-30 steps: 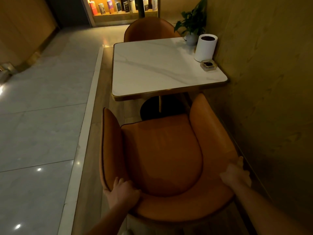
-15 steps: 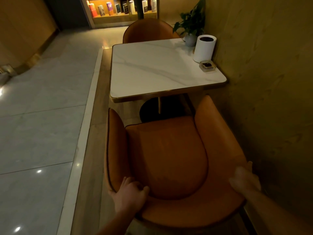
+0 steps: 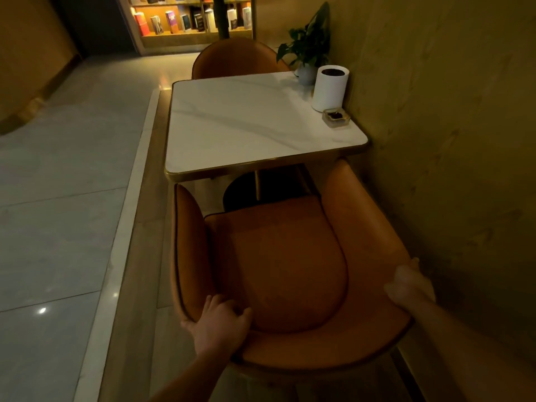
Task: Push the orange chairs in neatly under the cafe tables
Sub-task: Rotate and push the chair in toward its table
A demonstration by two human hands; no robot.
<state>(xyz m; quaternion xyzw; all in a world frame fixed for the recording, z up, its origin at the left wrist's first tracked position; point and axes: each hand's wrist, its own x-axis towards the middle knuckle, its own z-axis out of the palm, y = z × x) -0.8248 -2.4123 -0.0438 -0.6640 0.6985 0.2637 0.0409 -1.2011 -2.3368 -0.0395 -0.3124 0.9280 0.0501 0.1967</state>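
Observation:
An orange tub chair [image 3: 284, 256] stands in front of me, facing a white marble cafe table [image 3: 246, 123] with a gold rim. Its armrest tips reach the table's near edge; the seat sits outside it. My left hand [image 3: 217, 326] grips the left part of the chair's curved back. My right hand [image 3: 409, 285] holds the back's right side, close to the wall. A second orange chair [image 3: 235, 59] is tucked in at the table's far side.
A wall [image 3: 449, 140] runs close along the right of chair and table. On the table's right edge stand a white cylinder [image 3: 329, 87], a small ashtray [image 3: 336, 117] and a potted plant [image 3: 309, 50]. A raised step edge [image 3: 124, 204] borders the tiled floor at left. Bookshelves [image 3: 188, 18] stand far back.
The chair has slid forward toward the table, its armrests now at the table's edge. Both hands stayed on the chair back and moved with it.

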